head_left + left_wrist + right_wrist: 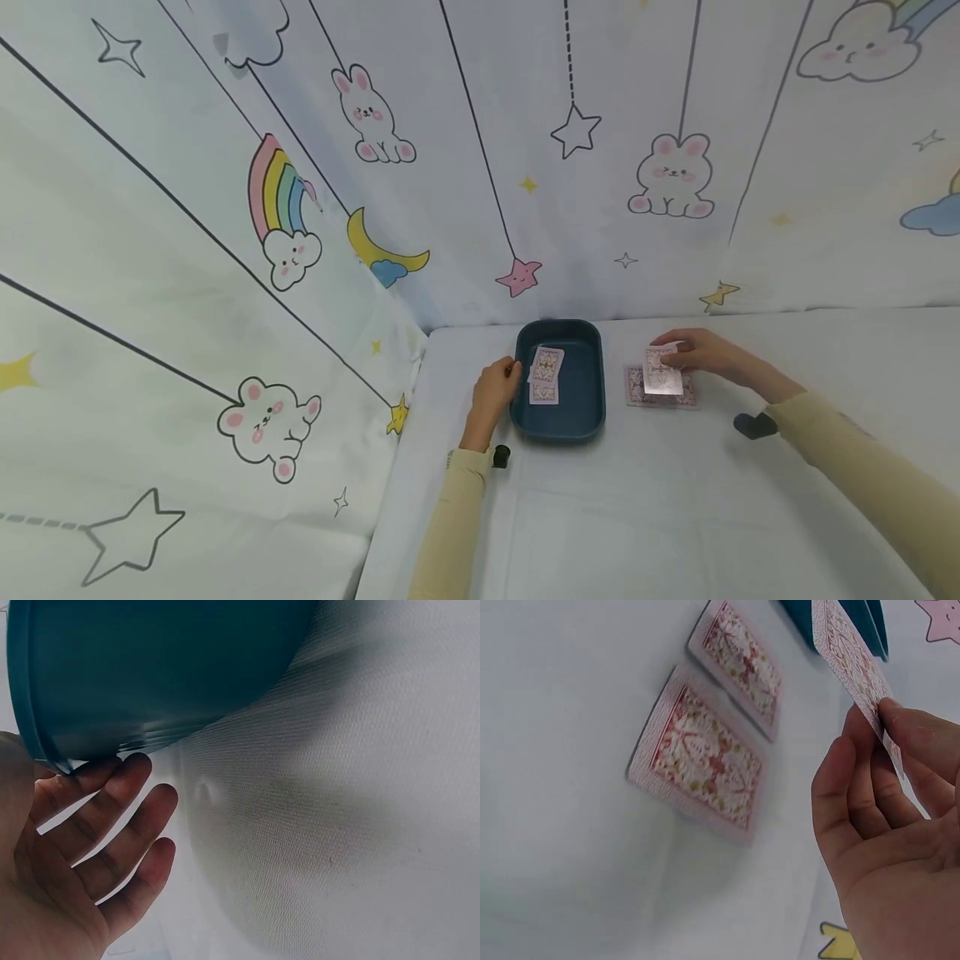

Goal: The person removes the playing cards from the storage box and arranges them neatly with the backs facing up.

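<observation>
My right hand [701, 352] pinches a playing card [663, 371] between thumb and fingers, raised over the table with its red-patterned back showing. Below it, two more playing cards lie side by side, back up; one card [705, 754] is nearer in the right wrist view, the other card [742, 664] just beyond. To the left stands a dark teal tray [573, 421]. Inside it, one card [548, 365] overlaps another card [543, 393]. My left hand [495, 387] holds the tray's left rim, with fingers [139, 769] against the outer wall.
A white cloth covers the table [615, 517]. Behind and to the left hang white sheets [465, 167] printed with rabbits, stars and clouds. Dark wrist devices sit below each sleeve, one device [501, 456] on the left and another device [753, 425] on the right.
</observation>
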`<action>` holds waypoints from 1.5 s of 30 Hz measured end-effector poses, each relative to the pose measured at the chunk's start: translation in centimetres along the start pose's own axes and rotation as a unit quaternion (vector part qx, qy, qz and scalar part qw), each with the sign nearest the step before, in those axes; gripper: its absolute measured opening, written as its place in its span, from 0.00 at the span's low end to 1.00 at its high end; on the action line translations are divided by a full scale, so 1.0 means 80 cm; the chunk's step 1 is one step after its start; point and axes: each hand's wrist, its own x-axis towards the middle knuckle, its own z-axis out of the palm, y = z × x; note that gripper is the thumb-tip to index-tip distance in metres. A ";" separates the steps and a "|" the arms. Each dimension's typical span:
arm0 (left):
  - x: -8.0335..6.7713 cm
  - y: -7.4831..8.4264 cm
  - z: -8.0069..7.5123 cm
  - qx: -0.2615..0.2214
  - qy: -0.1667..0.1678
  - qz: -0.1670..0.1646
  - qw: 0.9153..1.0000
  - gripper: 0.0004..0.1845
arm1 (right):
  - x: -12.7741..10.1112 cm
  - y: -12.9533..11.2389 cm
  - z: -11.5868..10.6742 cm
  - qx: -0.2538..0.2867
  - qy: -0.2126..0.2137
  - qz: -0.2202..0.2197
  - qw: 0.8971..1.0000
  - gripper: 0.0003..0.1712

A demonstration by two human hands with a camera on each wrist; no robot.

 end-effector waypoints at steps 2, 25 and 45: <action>-0.001 0.000 0.000 -0.001 0.000 -0.002 1.000 0.17 | -0.003 0.008 -0.004 0.001 -0.001 0.003 1.000 0.29; -0.001 0.000 0.000 -0.005 -0.002 -0.006 1.000 0.16 | -0.038 0.080 -0.044 -0.043 0.011 0.035 0.998 0.30; -0.003 0.003 0.000 -0.009 0.001 -0.006 1.000 0.17 | -0.053 0.100 -0.028 -0.149 0.073 0.045 0.985 0.26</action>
